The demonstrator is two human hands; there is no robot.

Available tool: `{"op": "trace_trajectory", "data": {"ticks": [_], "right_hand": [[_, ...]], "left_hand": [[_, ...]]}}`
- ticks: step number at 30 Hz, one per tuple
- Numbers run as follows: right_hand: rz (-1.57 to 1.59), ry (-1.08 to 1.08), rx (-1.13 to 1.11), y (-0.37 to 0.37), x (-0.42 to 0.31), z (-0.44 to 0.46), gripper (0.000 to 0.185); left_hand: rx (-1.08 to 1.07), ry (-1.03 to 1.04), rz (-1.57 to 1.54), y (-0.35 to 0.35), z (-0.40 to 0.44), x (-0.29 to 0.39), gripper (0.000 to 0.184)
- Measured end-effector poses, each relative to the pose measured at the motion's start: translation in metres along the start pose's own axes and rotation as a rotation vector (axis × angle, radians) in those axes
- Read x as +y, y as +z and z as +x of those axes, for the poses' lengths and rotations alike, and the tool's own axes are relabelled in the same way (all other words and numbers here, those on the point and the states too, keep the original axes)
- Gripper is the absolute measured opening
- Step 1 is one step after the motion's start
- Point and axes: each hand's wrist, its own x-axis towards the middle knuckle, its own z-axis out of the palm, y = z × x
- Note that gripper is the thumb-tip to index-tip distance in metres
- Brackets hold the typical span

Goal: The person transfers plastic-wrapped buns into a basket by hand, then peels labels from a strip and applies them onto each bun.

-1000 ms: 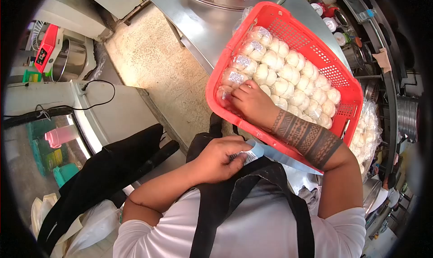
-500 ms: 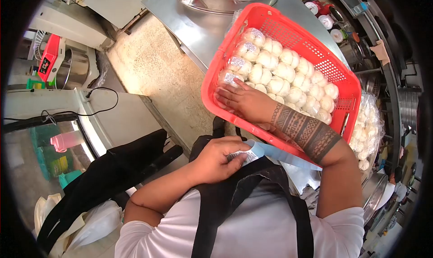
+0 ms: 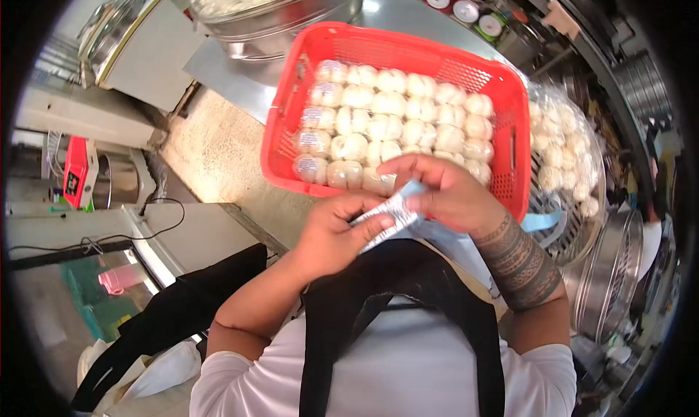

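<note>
My left hand (image 3: 336, 233) is closed on a strip of printed white labels (image 3: 387, 214) with pale blue backing, held in front of my chest. The thumb and fingers of my right hand (image 3: 453, 193) pinch the strip's upper end. Just beyond both hands stands a red plastic basket (image 3: 397, 40). Rows of round white buns (image 3: 386, 127) in clear plastic packs fill it. Each row bears a printed label (image 3: 311, 142) on its left end. My hands partly cover the nearest row. Blue backing strip (image 3: 455, 242) trails below my right hand.
Round metal steamer trays (image 3: 280, 20) with plastic-wrapped contents stand on the steel table (image 3: 393, 9) behind the basket. More bagged buns (image 3: 564, 144) lie at the right, above stacked metal steamers (image 3: 604, 278). Lidded jars (image 3: 466, 10) line the back. A black cloth (image 3: 175, 308) hangs at left.
My right hand has left the labelled end of the nearest bun row and come back to the label strip in my left hand. The view has shifted, so the basket appears further left.
</note>
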Motion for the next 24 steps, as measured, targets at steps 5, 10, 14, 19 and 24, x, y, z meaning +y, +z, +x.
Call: {"op": "trace_trajectory", "data": {"ticks": [5,10,14,19,24], "right_hand": [[-0.125,-0.272,0.330,-0.009,-0.006,-0.036,0.043],[-1.002,-0.745,0.896,-0.005,-0.003,-0.063,0.028],[-1.246,-0.750,0.595,0.016,0.003,-0.082,0.026],[-1.228,-0.698,0.566,0.019,0.011,-0.076,0.025],[-1.133,-0.655,0.425,0.016,0.004,-0.066,0.022]], "left_hand": [[-0.094,-0.011,-0.021,0.017,0.008,0.009,0.015],[0.049,-0.024,0.024,0.049,0.010,0.008,0.018],[0.019,-0.077,-0.018,0.059,0.007,0.008,0.018],[0.023,-0.063,-0.064,0.065,0.004,0.006,0.015],[0.037,0.044,0.006,0.056,-0.003,0.007,0.015]]}}
